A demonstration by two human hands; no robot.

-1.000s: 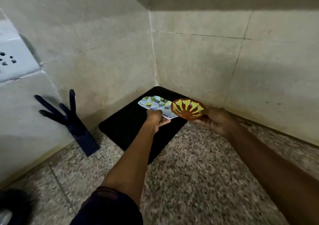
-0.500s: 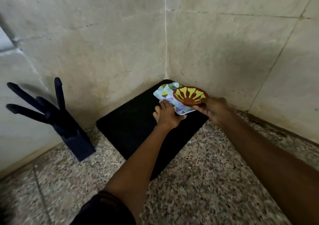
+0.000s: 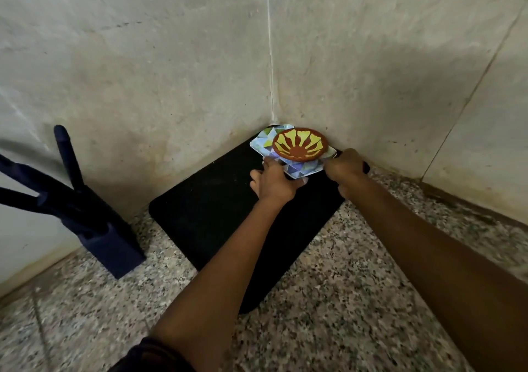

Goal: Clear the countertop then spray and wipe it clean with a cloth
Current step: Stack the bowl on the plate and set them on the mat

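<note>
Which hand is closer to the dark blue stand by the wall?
Left. The left hand sits on the black mat, right of the dark blue stand; the right hand is farther right.

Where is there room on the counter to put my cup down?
The speckled countertop is bare in front, between the black mat and the near edge, and right of the mat along the wall. The corner is crowded: left hand and right hand hold the plate and bowl there.
</note>
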